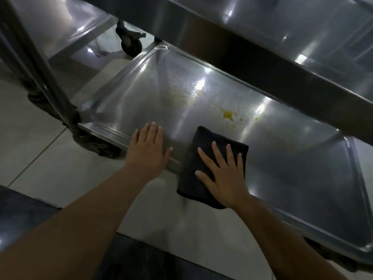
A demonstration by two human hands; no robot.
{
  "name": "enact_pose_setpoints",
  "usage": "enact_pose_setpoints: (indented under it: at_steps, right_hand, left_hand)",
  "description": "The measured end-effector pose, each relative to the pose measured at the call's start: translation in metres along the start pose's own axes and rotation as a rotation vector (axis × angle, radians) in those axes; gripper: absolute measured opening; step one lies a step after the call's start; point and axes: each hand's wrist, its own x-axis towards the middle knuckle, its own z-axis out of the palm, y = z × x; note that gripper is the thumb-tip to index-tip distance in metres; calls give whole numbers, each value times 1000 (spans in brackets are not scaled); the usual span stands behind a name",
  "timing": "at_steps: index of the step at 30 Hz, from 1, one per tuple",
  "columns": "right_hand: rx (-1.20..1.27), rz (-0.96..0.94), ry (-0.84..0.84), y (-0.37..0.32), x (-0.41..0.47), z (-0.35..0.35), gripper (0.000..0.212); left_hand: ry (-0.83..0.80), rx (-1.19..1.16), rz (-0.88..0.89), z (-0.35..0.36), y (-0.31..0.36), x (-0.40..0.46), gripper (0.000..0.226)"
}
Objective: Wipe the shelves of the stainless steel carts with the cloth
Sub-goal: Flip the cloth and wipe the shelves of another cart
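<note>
The bottom shelf of a stainless steel cart fills the middle of the head view. A yellow spill and scattered specks stain it near the centre. A folded black cloth lies over the shelf's near rim, half hanging off. My right hand presses flat on the cloth with fingers spread. My left hand rests flat on the near rim to the left of the cloth, holding nothing.
The cart's upper shelf overhangs the far side of the bottom shelf. A cart post rises at the left corner above a caster. Another caster and a second cart's shelf sit behind. Pale floor tiles lie below.
</note>
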Motion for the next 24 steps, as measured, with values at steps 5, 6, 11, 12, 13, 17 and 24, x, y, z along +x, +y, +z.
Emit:
enact_pose_setpoints:
  at_steps: [5, 6, 11, 12, 13, 17, 24]
  right_hand:
    - [8, 317, -96, 50, -1, -16, 73]
    - [20, 380, -124, 58, 1, -19, 77]
    - [-3, 391, -184, 42, 25, -25, 90]
    - [-23, 344, -173, 31, 30, -23, 91]
    - [-38, 288, -153, 17, 34, -20, 89]
    - [-20, 84, -96, -33, 39, -7, 69]
    - [-74, 188, -157, 14, 12, -14, 61]
  left_hand:
    - [-40, 157, 63, -10, -5, 7, 87]
    - [-53, 182, 81, -13, -4, 9, 89]
    - [-95, 188, 110, -17, -2, 10, 91]
    - [-99, 178, 110, -17, -3, 10, 90]
    - [-99, 173, 107, -18, -4, 10, 91]
    - [-41, 232, 65, -28, -2, 12, 105]
    - [-159, 72, -295, -37, -51, 29, 150]
